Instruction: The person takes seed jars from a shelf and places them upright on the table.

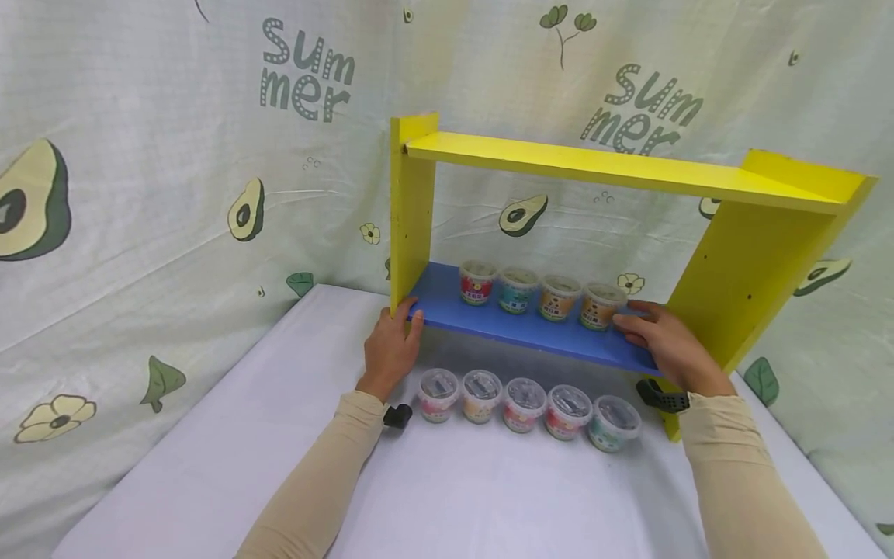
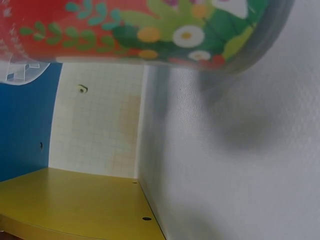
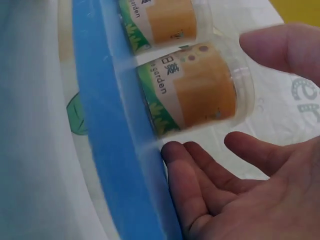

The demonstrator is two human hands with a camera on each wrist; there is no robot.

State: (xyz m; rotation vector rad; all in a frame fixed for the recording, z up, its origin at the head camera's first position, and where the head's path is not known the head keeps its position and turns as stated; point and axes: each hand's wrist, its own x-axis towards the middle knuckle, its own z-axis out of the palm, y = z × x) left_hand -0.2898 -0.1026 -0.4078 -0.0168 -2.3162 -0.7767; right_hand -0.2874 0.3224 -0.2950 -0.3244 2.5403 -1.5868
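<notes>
A yellow shelf unit (image 1: 615, 167) with a blue lower board (image 1: 489, 322) stands on the white table (image 1: 454, 489). Several small lidded cups stand in a row on the blue board; the rightmost is orange (image 1: 601, 305). My left hand (image 1: 401, 317) rests on the board's left front corner, by the yellow side post. Beside the orange cup my right hand (image 1: 632, 320) lies on the board's right end. In the right wrist view the right hand (image 3: 250, 200) is spread, fingers along the blue board's edge (image 3: 110, 150), thumb beyond the orange cup (image 3: 200, 90), not gripping it.
Several more lidded cups (image 1: 524, 404) line up on the table under the blue board; one red-and-green cup (image 2: 150, 30) fills the top of the left wrist view. A printed cloth backdrop (image 1: 174, 194) closes the back and sides. The yellow right panel (image 1: 747, 279) stands beside my right hand.
</notes>
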